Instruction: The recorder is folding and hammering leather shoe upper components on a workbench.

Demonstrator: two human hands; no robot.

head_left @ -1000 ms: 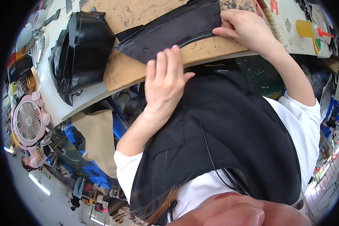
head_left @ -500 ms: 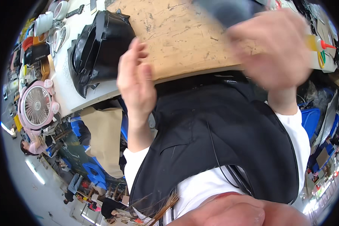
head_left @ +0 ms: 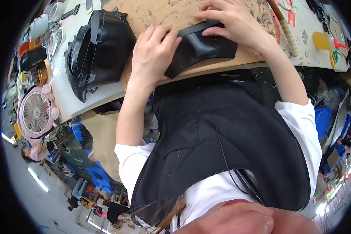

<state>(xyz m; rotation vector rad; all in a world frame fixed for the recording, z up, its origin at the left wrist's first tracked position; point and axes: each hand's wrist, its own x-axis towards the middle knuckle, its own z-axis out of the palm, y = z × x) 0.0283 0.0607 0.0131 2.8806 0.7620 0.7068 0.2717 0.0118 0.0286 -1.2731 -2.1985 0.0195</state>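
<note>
Black leather piece (head_left: 199,48) lies pinched, seemingly folded, between left hand (head_left: 154,52) and right hand (head_left: 232,23).

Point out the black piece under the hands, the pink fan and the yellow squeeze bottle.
black piece (head_left: 201,50), head view, its middle between the hands
pink fan (head_left: 36,114), head view, grille centre
yellow squeeze bottle (head_left: 324,41), head view, its body

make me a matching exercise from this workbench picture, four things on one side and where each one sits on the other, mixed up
Things:
1. black leather piece
2. pile of black pieces
3. pink fan
4. yellow bottle

Places:
A. far right of the bench, lying on its side
B. on the wooden board, under both the left hand and the right hand
C. beyond the bench's left edge
D. on the white bench top, left of the board

Pairs: 1-B, 2-D, 3-C, 4-A
</note>
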